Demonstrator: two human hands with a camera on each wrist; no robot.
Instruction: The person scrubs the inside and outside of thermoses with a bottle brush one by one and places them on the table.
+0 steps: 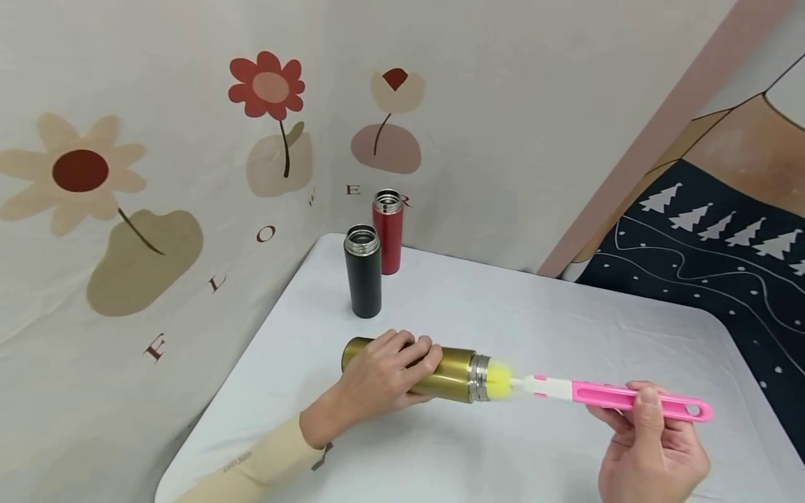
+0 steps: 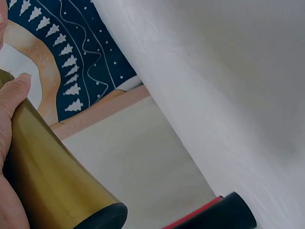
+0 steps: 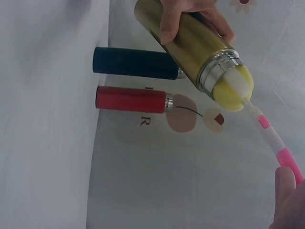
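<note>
Gold flask (image 1: 440, 370) gripped by left hand (image 1: 380, 377); right hand (image 1: 654, 447) pinches brush (image 1: 604, 395); tabletop (image 1: 566, 314) open beyond

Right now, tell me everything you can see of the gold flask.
The gold flask is a slim, metallic-looking cylinder with a dark base and a silver steel neck, lid off. It lies on its side on the white table, mouth toward the right hand. The left hand grips its body. The yellow sponge head of the pink brush sits in its mouth.
</note>
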